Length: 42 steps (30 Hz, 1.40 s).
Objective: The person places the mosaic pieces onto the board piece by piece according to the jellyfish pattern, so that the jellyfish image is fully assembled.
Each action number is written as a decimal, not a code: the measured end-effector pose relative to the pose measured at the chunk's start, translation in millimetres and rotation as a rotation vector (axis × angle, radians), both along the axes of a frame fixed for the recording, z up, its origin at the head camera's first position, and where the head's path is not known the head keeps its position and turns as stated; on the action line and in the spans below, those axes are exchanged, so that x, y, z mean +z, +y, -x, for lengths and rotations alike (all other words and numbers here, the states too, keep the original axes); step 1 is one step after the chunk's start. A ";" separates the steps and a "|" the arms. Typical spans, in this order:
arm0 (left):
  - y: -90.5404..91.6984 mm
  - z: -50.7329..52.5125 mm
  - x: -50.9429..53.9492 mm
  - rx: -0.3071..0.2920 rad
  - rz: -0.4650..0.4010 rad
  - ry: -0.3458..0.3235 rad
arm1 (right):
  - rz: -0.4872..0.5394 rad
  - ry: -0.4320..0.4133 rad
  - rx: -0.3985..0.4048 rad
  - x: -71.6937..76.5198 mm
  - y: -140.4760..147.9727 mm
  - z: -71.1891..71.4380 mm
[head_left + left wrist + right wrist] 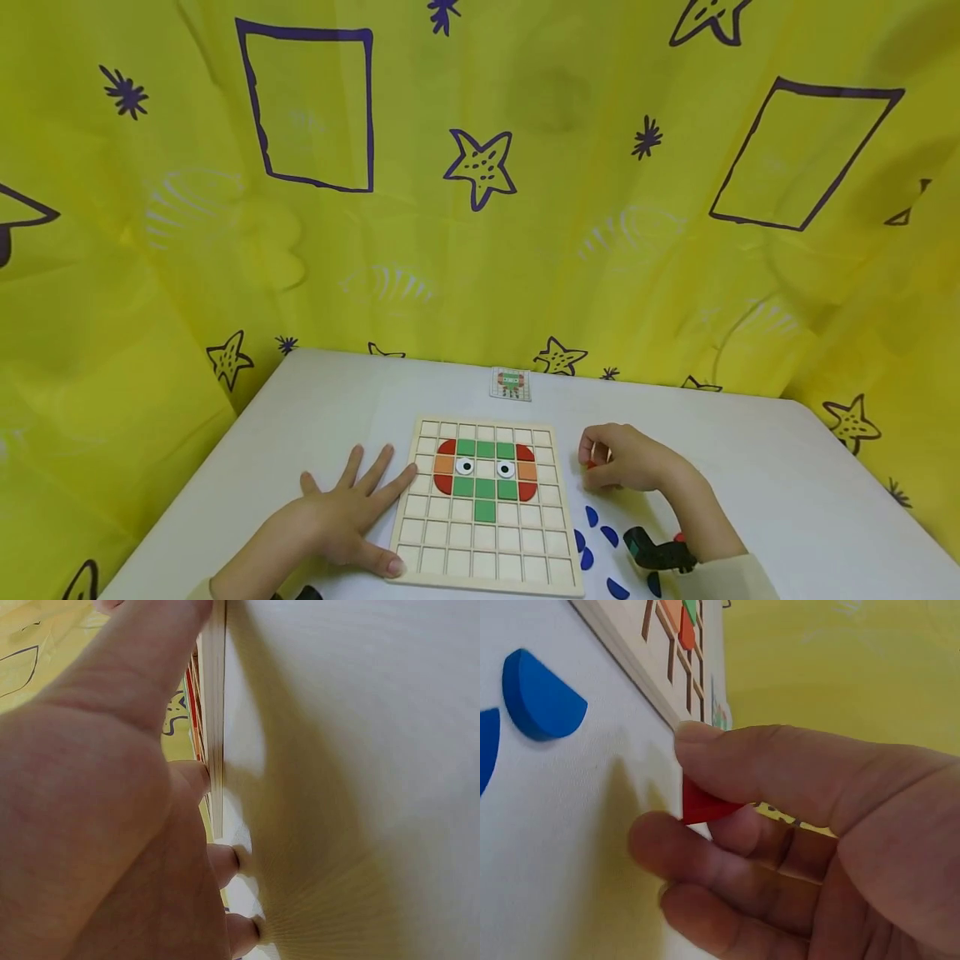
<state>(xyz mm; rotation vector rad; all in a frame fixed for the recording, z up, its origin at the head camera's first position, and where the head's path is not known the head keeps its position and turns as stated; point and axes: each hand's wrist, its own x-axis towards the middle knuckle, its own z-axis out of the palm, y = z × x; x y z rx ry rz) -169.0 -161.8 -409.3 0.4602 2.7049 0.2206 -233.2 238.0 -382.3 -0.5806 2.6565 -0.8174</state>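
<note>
My right hand (630,458) pinches one red piece (705,806) between thumb and fingertips, which cover so much of it that I cannot tell its full shape. My left hand (337,517) lies with its fingers spread wide, thumb on the near corner of the wooden board (483,565) and index fingertip at its side edge. That board sits between my two hands; on it I count seven green squares (484,510), four red corner pieces (528,492), two orange squares (527,472) and two eye discs (506,469). Nearer me than my right fingers lie six blue half-rounds (609,536), one partly covered by the black wrist device (660,552); a red bit (679,537) behind that device is mostly hidden. Well beyond my fingertips lies one picture card (511,384), its smallest details too tiny to make out, before a yellow curtain (420,250) cut off by the view.
</note>
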 end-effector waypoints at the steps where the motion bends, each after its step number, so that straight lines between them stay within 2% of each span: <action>1: -0.1 -0.3 -0.6 0.002 0.000 -0.002 | 0.008 0.003 -0.002 -0.7 -1.3 -0.1; 4: -0.5 -1.6 -1.5 0.006 -0.002 -0.010 | 0.006 0.036 -0.002 -1.9 -6.7 -0.1; 9: -1.0 -3.1 -0.6 -0.002 -0.006 -0.003 | 0.003 0.042 -0.015 -0.2 -19.5 -0.2; 13: -0.9 -3.1 -0.1 -0.016 -0.005 0.019 | 0.048 0.037 0.013 -1.3 -26.3 -0.1; 17: -0.3 -3.3 0.7 -0.006 -0.017 0.001 | 0.077 0.026 0.047 -3.1 -30.4 0.0; 21: -0.5 -2.8 0.4 -0.011 -0.016 0.011 | 0.103 0.020 0.072 -3.9 -33.0 0.2; 32: 0.8 1.3 3.9 -0.026 -0.009 0.018 | 0.159 0.055 0.153 -1.6 -40.4 -2.2; 42: -0.9 -2.7 1.4 -0.028 0.005 0.020 | 0.221 -0.026 0.257 -7.1 -62.2 -11.0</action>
